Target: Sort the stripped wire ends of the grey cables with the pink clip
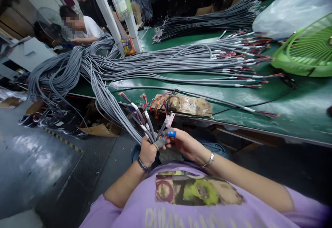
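Note:
My left hand [148, 152] is closed round a bunch of several grey cables [121, 117] with stripped coloured wire ends that fan upward from the fist. My right hand [184, 144] is beside it, fingers pinched on one of these cables; a blue-tipped finger cot [171, 134] shows on a finger. A small white connector [170, 120] sits on one wire end just above the hands. The held cables trail left and up to a large heap of grey cables [77, 65] on the green table [298, 114].
More grey cable bundles [207, 56] with coloured ends lie across the table. A cardboard-wrapped fixture [186, 105] sits at the table's near edge. A green fan guard [308, 48] and plastic bag [290, 10] lie right. Another person [80, 27] sits at far left. White posts [109, 17] stand behind.

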Demonstrator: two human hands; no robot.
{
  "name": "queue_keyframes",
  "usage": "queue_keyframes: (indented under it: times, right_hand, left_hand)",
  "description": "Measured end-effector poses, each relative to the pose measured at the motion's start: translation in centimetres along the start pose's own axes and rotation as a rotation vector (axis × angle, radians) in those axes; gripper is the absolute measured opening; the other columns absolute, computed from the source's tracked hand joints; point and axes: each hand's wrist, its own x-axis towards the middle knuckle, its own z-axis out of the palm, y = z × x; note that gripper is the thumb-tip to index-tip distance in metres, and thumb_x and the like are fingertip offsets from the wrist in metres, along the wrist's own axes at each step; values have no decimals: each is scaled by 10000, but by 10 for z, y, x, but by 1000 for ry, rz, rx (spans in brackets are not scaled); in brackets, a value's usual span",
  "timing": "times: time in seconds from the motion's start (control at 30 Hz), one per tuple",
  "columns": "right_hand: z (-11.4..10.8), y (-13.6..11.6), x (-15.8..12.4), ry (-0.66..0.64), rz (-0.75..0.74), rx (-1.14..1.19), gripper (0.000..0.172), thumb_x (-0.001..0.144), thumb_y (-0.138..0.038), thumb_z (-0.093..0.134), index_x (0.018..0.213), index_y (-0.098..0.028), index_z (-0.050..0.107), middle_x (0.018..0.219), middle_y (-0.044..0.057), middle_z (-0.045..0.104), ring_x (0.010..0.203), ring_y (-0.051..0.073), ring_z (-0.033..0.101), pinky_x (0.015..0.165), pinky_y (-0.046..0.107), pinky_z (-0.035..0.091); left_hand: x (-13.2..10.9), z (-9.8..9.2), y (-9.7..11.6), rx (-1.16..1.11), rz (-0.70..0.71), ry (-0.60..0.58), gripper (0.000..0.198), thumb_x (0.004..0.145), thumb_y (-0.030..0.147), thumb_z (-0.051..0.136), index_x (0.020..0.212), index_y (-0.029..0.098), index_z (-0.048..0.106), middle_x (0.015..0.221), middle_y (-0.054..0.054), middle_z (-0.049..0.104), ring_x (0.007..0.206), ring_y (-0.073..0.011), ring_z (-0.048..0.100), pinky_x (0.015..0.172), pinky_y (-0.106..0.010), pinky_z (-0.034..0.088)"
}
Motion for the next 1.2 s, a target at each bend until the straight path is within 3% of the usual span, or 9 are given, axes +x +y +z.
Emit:
queue_keyframes:
  times: [0.2,0.47,0.63,0.8,1.07,1.2]
  right_hand:
    - [4,0,-3,68,-135,-245,325,563,-375,824,642,-163,590,589,-29,555,542,89,437,542,239,338]
    - [1,1,-2,25,53,-154,232,582,-280,736,602,-174,531,533,-33,522,524,95,444,540,238,345]
    - [5,-2,-4,33,-28,-148,285,605,-361,772,724,-173,595,574,-41,532,543,91,458,554,234,352]
    - [4,1,0,70,-119,-208,346,533,-361,837,657,-150,592,588,-32,567,534,74,440,533,220,318]
    - [-4,-1,1,-78,22,-161,287,561,-323,807,658,-160,592,539,-35,547,530,96,477,541,233,353]
    - [-3,-1,3,0,-37,-212,226,579,-284,770,630,-162,587,557,-29,562,523,89,461,514,222,330]
  left_hand:
    - [-1,-2,-2,59,37,-17,279,695,373,736,576,145,628,513,-17,620,493,-127,554,527,-241,426]
    - [0,-2,-3,57,62,37,278,692,378,741,573,152,631,477,-1,577,476,-120,517,511,-241,395]
    - [0,-1,-1,61,60,8,280,691,381,740,569,151,638,473,-6,580,495,-130,540,525,-242,403]
    - [0,-2,-3,82,49,11,261,678,373,755,602,143,658,485,-6,589,501,-127,537,539,-241,415]
    - [0,-4,-6,73,60,27,262,677,359,759,592,137,649,487,-6,593,490,-122,535,499,-229,400]
    - [0,-3,-4,84,67,14,263,690,348,748,574,137,642,494,-9,591,513,-124,547,515,-227,416]
